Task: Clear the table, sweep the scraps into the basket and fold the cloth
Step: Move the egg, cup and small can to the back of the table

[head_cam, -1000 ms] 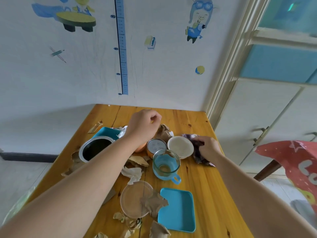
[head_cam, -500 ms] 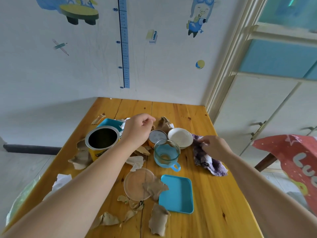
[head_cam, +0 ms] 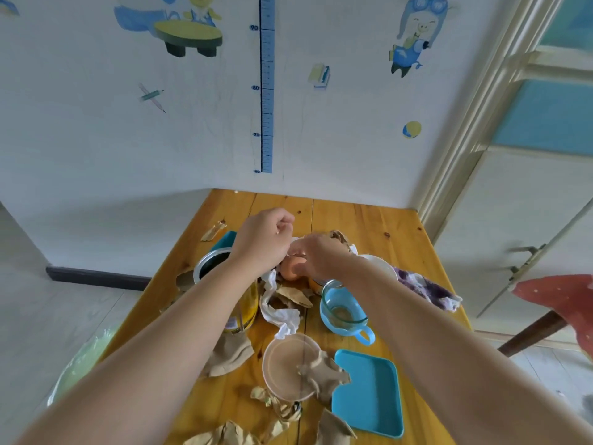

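Holding a small round orange thing [head_cam: 291, 268], the right hand [head_cam: 319, 255] sits by the left hand [head_cam: 265, 241], a tight fist, inside hidden.

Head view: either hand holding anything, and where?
Right hand seems to grip an orange rounded object by its top. Left hand is curled; whether it holds anything cannot be told.

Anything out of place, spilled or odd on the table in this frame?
Yes. Torn brown paper scraps litter the table, and one lies across the clear lid. The purple cloth lies crumpled at the right edge, not yet folded.
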Motion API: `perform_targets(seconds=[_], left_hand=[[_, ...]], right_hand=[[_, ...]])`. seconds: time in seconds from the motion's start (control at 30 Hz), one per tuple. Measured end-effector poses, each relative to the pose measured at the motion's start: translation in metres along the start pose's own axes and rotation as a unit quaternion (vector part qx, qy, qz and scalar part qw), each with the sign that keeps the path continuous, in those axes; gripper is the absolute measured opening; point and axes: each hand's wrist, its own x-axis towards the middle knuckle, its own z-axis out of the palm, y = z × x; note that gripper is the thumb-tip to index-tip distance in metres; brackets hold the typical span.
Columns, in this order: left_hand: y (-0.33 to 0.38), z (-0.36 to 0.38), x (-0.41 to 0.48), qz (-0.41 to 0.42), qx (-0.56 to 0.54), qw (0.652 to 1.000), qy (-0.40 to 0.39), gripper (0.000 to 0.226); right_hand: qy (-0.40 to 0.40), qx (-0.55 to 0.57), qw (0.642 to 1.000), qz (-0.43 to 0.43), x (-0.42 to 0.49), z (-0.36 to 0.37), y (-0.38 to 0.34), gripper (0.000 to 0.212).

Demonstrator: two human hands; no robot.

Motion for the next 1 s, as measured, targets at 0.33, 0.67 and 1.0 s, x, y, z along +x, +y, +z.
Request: perform_targets(seconds=[0.33, 0.67, 1.0], left_hand=[[-0.016, -0.008, 0.001, 0.033, 0.034, 0.999, 0.026, 0.026], [0.002, 0.006, -0.005, 0.075, 0.042, 0.996, -0.011, 0.026], [0.009, 0.015, -0.007, 0.077, 0.047, 0.995, -0.035, 0.024]], right_hand=[[0.059, -0.053, 0.997, -0.002, 0.008, -0.003, -0.006, 0.028], [0.046, -0.075, 0.987, 0.132, -0.048, -0.050, 0.055, 0.032], [0.002, -0.142, 0.982, 0.124, -0.055, -0.016, 0.081, 0.033]])
